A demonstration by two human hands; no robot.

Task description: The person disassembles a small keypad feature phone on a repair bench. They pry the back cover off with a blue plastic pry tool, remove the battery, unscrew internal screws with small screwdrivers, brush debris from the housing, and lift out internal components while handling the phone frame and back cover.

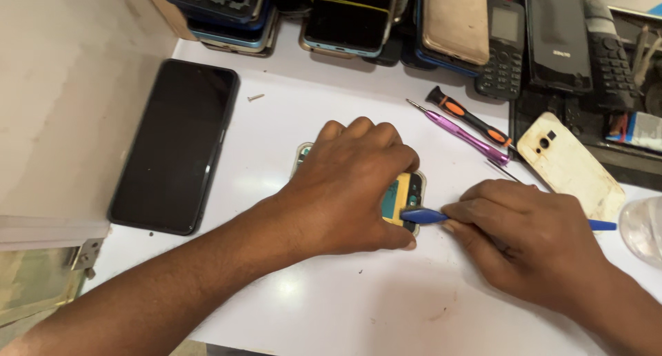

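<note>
Left hand, fingers curled together, presses the opened phone with green-yellow board; right hand pinches a flat blue plastic pry tool lying left-right, tip pointing left at the phone

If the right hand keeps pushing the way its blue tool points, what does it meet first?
Probably the opened phone: the right hand aims the blue pry tool leftward at its edge, with the left hand's thumb just beyond.

Head view, close above white table
</note>
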